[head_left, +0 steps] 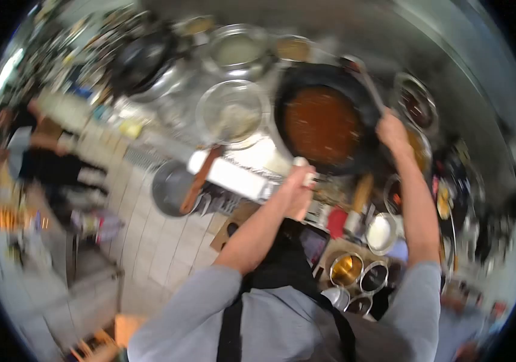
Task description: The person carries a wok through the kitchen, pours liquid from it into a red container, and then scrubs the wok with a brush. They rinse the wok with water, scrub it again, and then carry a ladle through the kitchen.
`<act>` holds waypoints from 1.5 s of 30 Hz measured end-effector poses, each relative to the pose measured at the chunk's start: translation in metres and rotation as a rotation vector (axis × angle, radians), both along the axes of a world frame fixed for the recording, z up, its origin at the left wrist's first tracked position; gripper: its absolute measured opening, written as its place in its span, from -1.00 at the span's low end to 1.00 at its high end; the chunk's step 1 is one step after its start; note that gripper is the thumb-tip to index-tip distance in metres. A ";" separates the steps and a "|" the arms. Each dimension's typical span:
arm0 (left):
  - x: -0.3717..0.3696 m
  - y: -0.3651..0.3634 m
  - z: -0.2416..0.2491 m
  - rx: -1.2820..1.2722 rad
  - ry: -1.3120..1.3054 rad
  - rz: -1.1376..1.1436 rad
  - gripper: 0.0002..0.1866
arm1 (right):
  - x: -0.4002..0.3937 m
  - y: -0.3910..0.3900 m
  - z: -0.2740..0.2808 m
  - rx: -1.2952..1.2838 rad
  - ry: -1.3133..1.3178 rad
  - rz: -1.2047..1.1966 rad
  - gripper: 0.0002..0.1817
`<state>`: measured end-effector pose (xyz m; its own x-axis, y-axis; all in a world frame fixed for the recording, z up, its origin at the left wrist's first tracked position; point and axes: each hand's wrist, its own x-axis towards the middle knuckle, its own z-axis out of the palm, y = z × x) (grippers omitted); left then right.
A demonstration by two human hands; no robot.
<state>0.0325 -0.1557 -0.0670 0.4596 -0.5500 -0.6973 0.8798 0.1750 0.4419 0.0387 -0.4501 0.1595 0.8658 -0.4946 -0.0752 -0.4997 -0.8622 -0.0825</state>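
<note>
Holding a long pale utensil (pixel 369 84), the right hand (pixel 392 130) is at the right rim of the wide black round wok (pixel 279 117), its grip closed around the shaft. The utensil's long axis slants from that hand forward and leftward, its dark, reddish-tinged end pointing to the wok's far rim; blur hides the exact shape of that end, and whether it touches the rim I cannot tell. The left hand (pixel 297 196) is at the wok's near rim, its grip narrow, the fingers curled about a short pale piece (pixel 301 161); whether this is a handle or folded cloth is unclear. Reddish-brown liquid (pixel 323 125) lies inside the wok.

Left of the wok, just beside it, sits a round, clear-looking bowl (pixel 204 111) with pale contents. Beyond that, to the wok's far left, is a silvery metal bowl (pixel 213 51) of pale liquid. To the wok's right stands an oval metal bowl (pixel 431 114) with dark red contents. Nearer the body than the wok are a white-filled round container (pixel 381 233), a metal pot of golden liquid (pixel 346 269) and a red object (pixel 336 223). Well left of the wok, another person (pixel 35 154) appears, blurred.
</note>
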 end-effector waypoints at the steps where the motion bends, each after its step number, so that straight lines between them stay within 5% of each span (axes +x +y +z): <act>1: 0.001 0.002 -0.006 -0.036 0.009 0.000 -0.77 | 0.004 0.009 0.005 0.004 0.010 -0.016 -0.59; 4: 0.001 0.002 0.009 0.005 0.031 0.058 -0.76 | 0.008 -0.028 -0.041 0.004 -0.145 0.128 -0.48; 7: 0.003 0.007 0.022 0.033 0.036 -0.005 -0.75 | 0.007 -0.010 -0.018 0.021 -0.004 0.161 -0.54; 10: -0.004 0.006 0.000 -0.011 -0.016 0.107 -0.74 | 0.020 -0.074 -0.047 0.026 -0.007 0.340 -0.54; 11: -0.013 0.005 -0.017 -0.144 -0.006 0.185 -0.75 | 0.018 -0.049 -0.010 0.027 0.063 0.280 -0.59; 14: 0.003 0.013 0.029 0.085 -0.013 -0.114 -0.83 | 0.024 -0.007 0.067 0.169 0.260 0.117 -0.69; 19: 0.015 0.009 0.025 -0.038 0.108 -0.117 -0.76 | 0.042 -0.038 0.063 0.015 0.442 0.236 -0.70; 20: 0.011 0.005 -0.017 -0.367 0.159 -0.050 -0.72 | 0.035 -0.045 0.061 0.129 0.282 0.279 -0.69; 21: 0.009 0.007 -0.009 -0.240 0.088 0.010 -0.74 | 0.035 -0.029 0.071 0.301 0.241 0.220 -0.61; 23: 0.010 0.004 -0.011 -0.158 0.051 -0.017 -0.71 | 0.044 -0.047 0.058 0.273 0.242 0.338 -0.53; 24: 0.016 0.009 0.026 -0.037 0.127 0.055 -0.67 | 0.051 -0.058 0.051 0.258 0.240 0.397 -0.49; 25: 0.020 -0.007 0.006 0.005 0.208 0.038 -0.68 | 0.056 -0.046 0.064 0.208 0.470 0.129 -0.49; 26: 0.021 -0.007 0.013 -0.012 0.226 0.018 -0.69 | 0.053 -0.011 0.085 0.185 0.454 0.135 -0.48; 29: 0.016 0.002 0.029 0.047 0.166 -0.017 -0.72 | 0.060 -0.047 0.066 0.096 0.363 0.329 -0.48; 31: -0.009 0.010 -0.008 -0.203 -0.157 0.136 -0.81 | 0.057 -0.084 0.042 0.225 0.241 0.535 -0.46; 32: -0.021 0.020 0.020 -0.261 -0.123 0.273 -0.81 | 0.037 0.005 0.090 0.561 0.151 0.257 -0.55; 33: -0.021 0.041 0.068 -0.226 0.035 0.162 -0.84 | 0.039 -0.012 0.088 0.449 0.213 0.182 -0.63; 34: -0.022 0.022 0.046 -0.306 -0.045 0.315 -0.86 | 0.042 -0.029 0.086 0.341 0.283 0.108 -0.70; 35: -0.012 0.015 0.027 -0.242 0.024 0.208 -0.85 | 0.048 -0.050 0.080 0.110 0.350 0.274 -0.73; 37: 0.000 0.011 -0.005 -0.224 -0.003 0.074 -0.82 | 0.048 -0.029 0.101 0.226 0.332 0.171 -0.76; 45: -0.014 0.059 0.063 -0.150 0.037 0.195 -0.80 | 0.048 0.007 0.136 0.485 0.349 0.096 -0.46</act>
